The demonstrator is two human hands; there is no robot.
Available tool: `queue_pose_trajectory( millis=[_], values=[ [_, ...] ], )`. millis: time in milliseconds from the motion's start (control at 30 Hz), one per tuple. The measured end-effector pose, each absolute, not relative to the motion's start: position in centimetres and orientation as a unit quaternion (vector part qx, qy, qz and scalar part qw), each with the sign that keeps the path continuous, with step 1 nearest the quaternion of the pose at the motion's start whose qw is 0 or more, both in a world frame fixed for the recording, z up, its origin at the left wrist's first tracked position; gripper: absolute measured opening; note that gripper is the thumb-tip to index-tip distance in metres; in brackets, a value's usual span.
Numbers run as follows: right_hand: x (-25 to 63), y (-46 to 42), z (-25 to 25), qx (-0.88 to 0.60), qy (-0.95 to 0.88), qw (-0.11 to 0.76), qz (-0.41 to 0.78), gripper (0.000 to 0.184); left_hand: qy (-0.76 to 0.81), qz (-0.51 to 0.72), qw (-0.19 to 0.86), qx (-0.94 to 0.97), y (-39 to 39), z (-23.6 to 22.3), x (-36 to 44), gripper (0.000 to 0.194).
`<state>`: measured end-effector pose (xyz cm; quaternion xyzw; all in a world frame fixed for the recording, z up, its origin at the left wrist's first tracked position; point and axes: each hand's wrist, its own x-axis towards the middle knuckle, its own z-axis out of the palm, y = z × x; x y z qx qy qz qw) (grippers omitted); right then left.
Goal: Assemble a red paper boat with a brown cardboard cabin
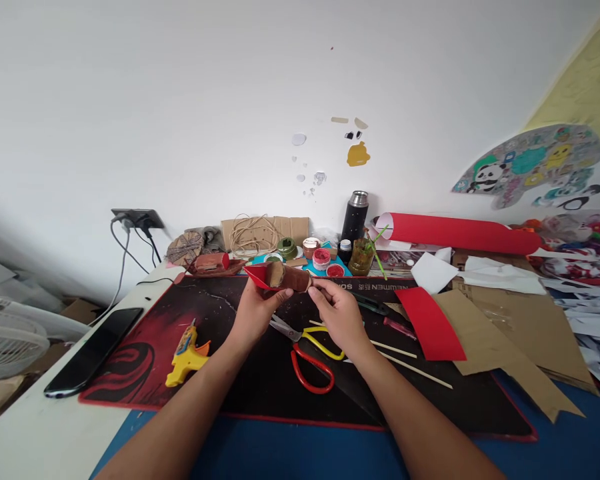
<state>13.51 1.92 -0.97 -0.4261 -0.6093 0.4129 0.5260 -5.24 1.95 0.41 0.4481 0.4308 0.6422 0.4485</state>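
Note:
Above the dark desk mat (260, 393), my left hand (257, 313) is closed around the left part of a brown-painted cardboard roll (296, 279). A pointed red paper piece (257, 274) sits at the roll's left end, against the same hand. The fingers of my right hand (341, 317) pinch the roll's right end. Scissors (296, 339) with one yellow and one red handle lie spread on the mat below and between my hands. A yellow glue gun (186, 357) lies to the left of my left forearm.
Paint jars (321, 258), a black thermos (356, 217) and a red paper roll (460, 230) stand or lie along the wall. To the right are wooden sticks (415, 370), a red paper strip (433, 325) and cut cardboard (480, 333). A phone (94, 353) lies at left.

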Motion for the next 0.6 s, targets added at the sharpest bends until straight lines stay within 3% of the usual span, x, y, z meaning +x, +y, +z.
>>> queue_pose_trajectory(
  millis=[100,367,600],
  values=[
    [13.5,1.7,-0.7,-0.434,-0.605,0.531,0.404,0.04,0.399,0.679,0.457,0.414,2.3,0.3,-5.5,0.056],
    [13.5,1.4,-0.5,-0.438,-0.609,0.509,0.423,0.044,0.306,0.721,0.582,0.22,3.8,-0.3,-7.1,0.035],
    [13.2,1.2,-0.4,-0.437,-0.626,0.476,0.438,0.051,0.294,0.715,0.599,0.206,3.8,-0.4,-7.0,0.024]
  ],
)
